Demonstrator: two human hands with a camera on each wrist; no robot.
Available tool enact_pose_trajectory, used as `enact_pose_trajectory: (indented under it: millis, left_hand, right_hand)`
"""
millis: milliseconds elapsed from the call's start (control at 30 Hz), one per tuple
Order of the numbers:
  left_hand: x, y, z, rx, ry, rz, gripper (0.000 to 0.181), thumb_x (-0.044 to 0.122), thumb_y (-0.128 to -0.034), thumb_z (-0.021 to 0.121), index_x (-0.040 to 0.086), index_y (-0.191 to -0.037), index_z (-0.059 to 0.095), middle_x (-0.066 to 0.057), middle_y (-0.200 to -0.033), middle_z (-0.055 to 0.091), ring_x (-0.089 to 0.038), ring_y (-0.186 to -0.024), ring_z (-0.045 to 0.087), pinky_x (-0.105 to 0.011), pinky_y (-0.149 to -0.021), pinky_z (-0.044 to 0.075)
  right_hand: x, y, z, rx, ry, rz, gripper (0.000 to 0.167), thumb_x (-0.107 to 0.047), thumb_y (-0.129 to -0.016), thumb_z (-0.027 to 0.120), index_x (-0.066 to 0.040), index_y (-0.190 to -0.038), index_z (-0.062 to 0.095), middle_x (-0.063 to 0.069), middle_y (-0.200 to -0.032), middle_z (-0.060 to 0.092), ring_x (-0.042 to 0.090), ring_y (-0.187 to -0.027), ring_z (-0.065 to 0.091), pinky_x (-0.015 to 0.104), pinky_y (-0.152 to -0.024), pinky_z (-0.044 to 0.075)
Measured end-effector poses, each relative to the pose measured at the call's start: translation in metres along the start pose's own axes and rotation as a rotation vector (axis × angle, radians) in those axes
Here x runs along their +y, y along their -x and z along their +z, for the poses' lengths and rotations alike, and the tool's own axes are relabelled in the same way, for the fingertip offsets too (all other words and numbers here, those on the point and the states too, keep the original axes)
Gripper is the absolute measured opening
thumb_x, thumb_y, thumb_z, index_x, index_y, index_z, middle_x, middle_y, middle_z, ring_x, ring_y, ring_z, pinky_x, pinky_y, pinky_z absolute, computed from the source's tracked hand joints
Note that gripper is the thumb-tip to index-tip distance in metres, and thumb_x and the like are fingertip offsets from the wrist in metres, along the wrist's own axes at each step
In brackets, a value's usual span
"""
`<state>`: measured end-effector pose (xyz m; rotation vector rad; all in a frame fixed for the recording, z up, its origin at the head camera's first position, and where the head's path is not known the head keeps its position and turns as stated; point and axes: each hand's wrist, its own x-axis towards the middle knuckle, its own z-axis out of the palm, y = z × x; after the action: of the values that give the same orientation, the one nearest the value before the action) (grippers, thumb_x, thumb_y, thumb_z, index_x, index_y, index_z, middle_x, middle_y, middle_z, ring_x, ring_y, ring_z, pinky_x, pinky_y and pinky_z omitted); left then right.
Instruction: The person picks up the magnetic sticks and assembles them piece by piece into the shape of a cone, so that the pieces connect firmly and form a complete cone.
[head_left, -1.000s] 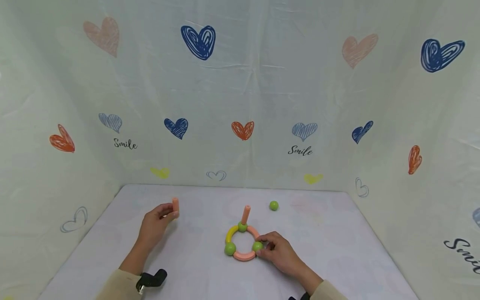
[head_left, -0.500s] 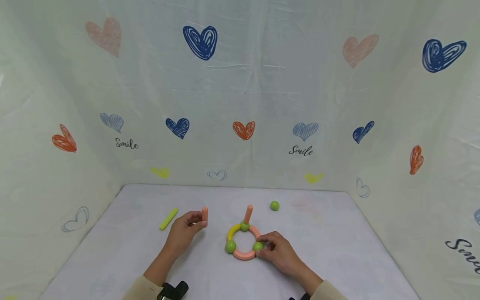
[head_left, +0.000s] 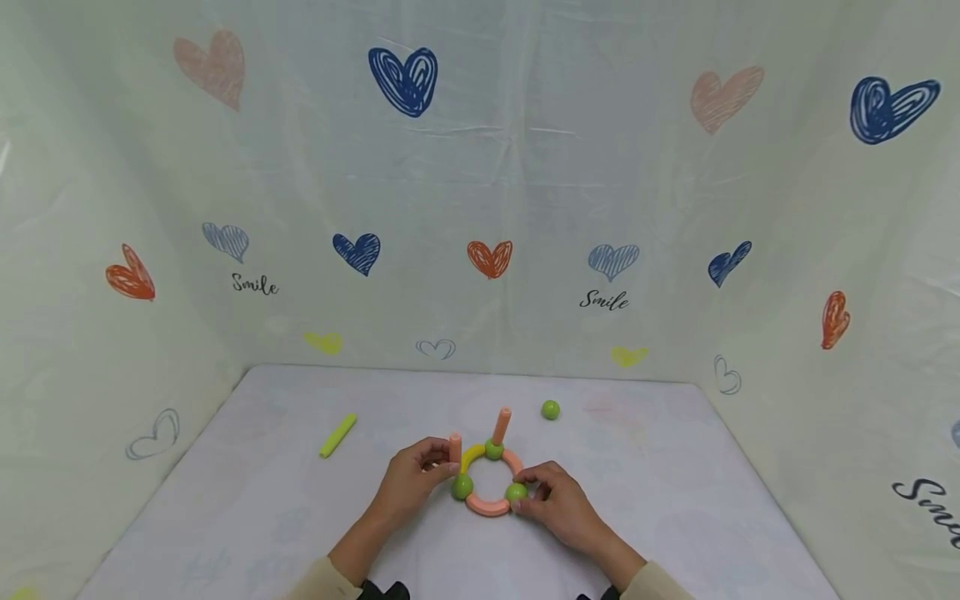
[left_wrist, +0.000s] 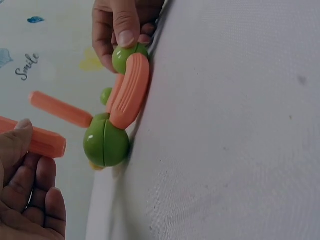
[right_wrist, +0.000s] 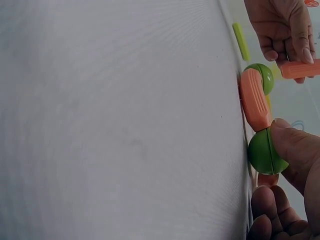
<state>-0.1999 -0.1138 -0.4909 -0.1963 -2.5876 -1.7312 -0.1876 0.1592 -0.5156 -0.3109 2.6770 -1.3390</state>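
A toy ring of curved pieces, two salmon (head_left: pixel 487 507) and one yellow (head_left: pixel 471 455), joined by green balls, lies on the table. From its far ball (head_left: pixel 493 450) a salmon rod (head_left: pixel 502 426) sticks up. My left hand (head_left: pixel 412 479) pinches another salmon rod (left_wrist: pixel 47 142) between thumb and fingers. That rod is upright just over the ring's left ball (head_left: pixel 462 487); the left wrist view shows a gap between its lower end and the ball. My right hand (head_left: pixel 558 504) pinches the ring's right ball (right_wrist: pixel 267 152) with thumb and fingers.
A loose green ball (head_left: pixel 551 409) lies behind the ring, to its right. A lime-yellow stick (head_left: pixel 338 436) lies on the left side of the white table (head_left: pixel 645 450). Behind stands a white cloth backdrop (head_left: pixel 525 192) printed with hearts.
My left hand has carried its salmon rod rightward and nearer, to the ring's left ball, uncovering the lime-yellow stick. The right hand has kept its hold on the right ball.
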Motion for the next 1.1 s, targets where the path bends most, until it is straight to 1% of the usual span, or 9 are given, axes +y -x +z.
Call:
enact_pose_trajectory:
  millis: [133, 200, 467, 600, 767, 900, 1000, 1067, 1100]
  left_hand:
    - [-0.002, 0.0, 0.005, -0.015, 0.003, 0.036, 0.025, 0.019, -0.0928, 0.082, 0.009, -0.115, 0.074, 0.0, -0.104, 0.077, -0.015, -0.097, 0.067, -0.023, -0.081, 0.052]
    - [-0.002, 0.0, 0.008, -0.024, -0.008, 0.043, 0.025, 0.019, -0.0923, 0.082, 0.009, -0.114, 0.075, 0.0, -0.103, 0.077, -0.015, -0.096, 0.067, -0.023, -0.08, 0.053]
    - [-0.005, 0.003, 0.014, -0.04, -0.069, 0.006, 0.027, 0.021, -0.0919, 0.083, 0.012, -0.116, 0.075, 0.003, -0.1, 0.073, -0.011, -0.091, 0.063, -0.023, -0.077, 0.052]
    - [-0.008, 0.005, 0.015, -0.053, -0.094, 0.018, 0.03, 0.02, -0.0908, 0.084, 0.009, -0.117, 0.075, 0.002, -0.098, 0.072, -0.01, -0.086, 0.062, -0.023, -0.073, 0.052]
    - [-0.012, 0.004, 0.015, -0.04, -0.126, 0.039, 0.031, 0.017, -0.0897, 0.084, 0.007, -0.117, 0.074, 0.002, -0.099, 0.073, -0.009, -0.088, 0.063, -0.023, -0.075, 0.054]
    - [-0.013, 0.004, 0.015, -0.034, -0.144, 0.045, 0.031, 0.014, -0.0898, 0.084, 0.007, -0.118, 0.074, 0.0, -0.102, 0.074, -0.011, -0.091, 0.066, -0.025, -0.077, 0.055]
    - [-0.013, 0.003, 0.015, -0.037, -0.15, 0.042, 0.031, 0.015, -0.0903, 0.083, 0.007, -0.119, 0.074, -0.001, -0.105, 0.075, -0.013, -0.094, 0.067, -0.025, -0.079, 0.056]
    - [-0.013, 0.001, 0.016, -0.038, -0.156, 0.039, 0.032, 0.015, -0.0907, 0.083, 0.007, -0.12, 0.074, -0.002, -0.106, 0.075, -0.014, -0.095, 0.068, -0.026, -0.079, 0.057]
    - [-0.013, 0.0, 0.017, -0.039, -0.16, 0.028, 0.032, 0.015, -0.0909, 0.083, 0.008, -0.12, 0.074, -0.001, -0.107, 0.075, -0.014, -0.096, 0.068, -0.026, -0.08, 0.057]
  right_hand:
    - [0.0, 0.0, 0.0, 0.005, -0.001, -0.005, 0.032, -0.032, -0.088, 0.087, -0.019, -0.115, 0.076, -0.001, -0.11, 0.061, 0.01, -0.082, 0.054, 0.022, -0.068, 0.046]
    - [0.0, 0.0, -0.001, 0.006, 0.001, -0.011, 0.032, -0.032, -0.088, 0.087, -0.019, -0.115, 0.076, -0.001, -0.11, 0.062, 0.01, -0.082, 0.055, 0.022, -0.068, 0.046]
    - [0.002, 0.0, -0.002, 0.004, 0.003, -0.029, 0.033, -0.034, -0.088, 0.087, -0.019, -0.115, 0.076, -0.002, -0.109, 0.061, 0.008, -0.081, 0.054, 0.022, -0.069, 0.045]
    - [0.003, 0.001, 0.001, 0.018, 0.012, -0.037, 0.032, -0.035, -0.087, 0.087, -0.02, -0.113, 0.076, -0.002, -0.106, 0.06, 0.007, -0.079, 0.053, 0.022, -0.067, 0.044]
    - [-0.001, 0.003, 0.008, 0.042, 0.011, -0.056, 0.032, -0.035, -0.085, 0.089, -0.021, -0.109, 0.074, -0.002, -0.099, 0.057, 0.007, -0.076, 0.05, 0.022, -0.064, 0.043]
    - [-0.005, 0.007, 0.011, 0.031, 0.033, -0.087, 0.033, -0.036, -0.083, 0.09, -0.022, -0.106, 0.072, -0.004, -0.094, 0.056, 0.005, -0.075, 0.048, 0.022, -0.064, 0.042]
    - [-0.007, 0.009, 0.009, -0.01, 0.027, -0.097, 0.033, -0.037, -0.085, 0.089, -0.021, -0.108, 0.071, -0.005, -0.094, 0.058, 0.005, -0.076, 0.049, 0.022, -0.066, 0.043]
    - [-0.008, 0.008, 0.004, -0.022, -0.005, -0.073, 0.03, -0.035, -0.09, 0.085, -0.017, -0.11, 0.072, -0.004, -0.093, 0.059, 0.006, -0.076, 0.051, 0.022, -0.065, 0.044]
    - [-0.009, 0.005, 0.001, -0.011, -0.018, -0.056, 0.029, -0.033, -0.092, 0.083, -0.015, -0.111, 0.072, -0.003, -0.092, 0.06, 0.007, -0.076, 0.051, 0.022, -0.064, 0.044]
